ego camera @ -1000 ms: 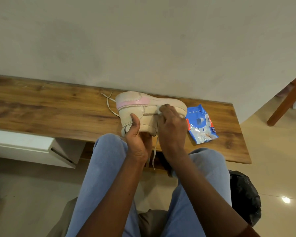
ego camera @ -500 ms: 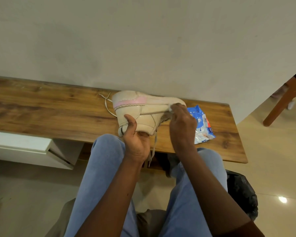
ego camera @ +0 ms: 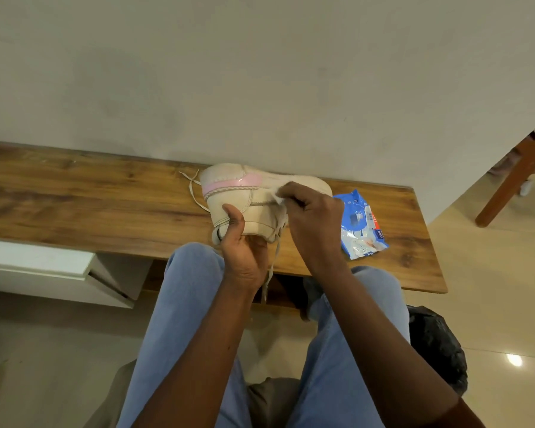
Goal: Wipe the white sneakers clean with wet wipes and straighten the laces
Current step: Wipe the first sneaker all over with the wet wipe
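White sneaker (ego camera: 233, 178) with pink stripe, held sideways over the wooden bench (ego camera: 74, 196), can't tell if touching it. Left hand (ego camera: 244, 257) grips it from below, thumb up across the side. Right hand (ego camera: 315, 223) has fingers curled, pinching a white wipe (ego camera: 279, 197) against the upper. One lace (ego camera: 272, 267) hangs loose below. Blue wipes pack (ego camera: 362, 223) on the bench, just beside the right hand.

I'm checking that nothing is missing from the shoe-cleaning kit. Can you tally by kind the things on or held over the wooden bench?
White sneaker with a pink stripe: 1
Small white wet wipe: 1
Blue plastic pack of wet wipes: 1
Total: 3
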